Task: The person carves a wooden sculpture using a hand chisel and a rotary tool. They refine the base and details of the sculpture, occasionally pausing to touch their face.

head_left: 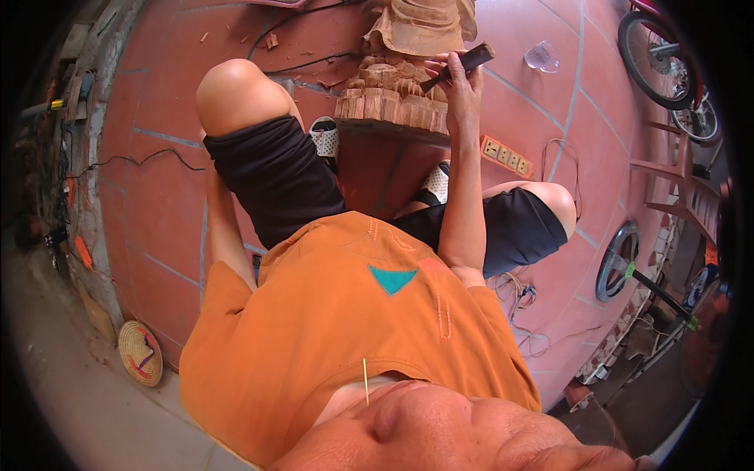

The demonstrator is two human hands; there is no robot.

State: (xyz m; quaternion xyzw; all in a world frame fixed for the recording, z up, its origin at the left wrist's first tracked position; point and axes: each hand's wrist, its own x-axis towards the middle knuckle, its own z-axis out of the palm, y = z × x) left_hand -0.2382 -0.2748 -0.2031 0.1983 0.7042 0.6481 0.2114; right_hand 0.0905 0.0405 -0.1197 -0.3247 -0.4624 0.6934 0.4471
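Observation:
A brown wooden carving [397,102] stands on the floor before me, with folded, drapery-like shapes above and a rough, chunky base. Beside it, my right hand [462,77] is closed around a dark, thick-handled chisel [476,56]. The handle's tan end points up and to the right, while the narrow end slants down toward the carving. Whether that tip touches the wood I cannot tell. My left forearm [224,224] runs up behind my bent left knee, which hides the hand.
An orange power strip [506,157] lies right of the carving, with a clear plastic cup [542,57] farther off. Cables and wood chips lie on the red tiles. A plastic chair [683,177], bicycle wheel [648,59] and round-based stand [616,263] are rightward; a woven hat [140,353] is leftward.

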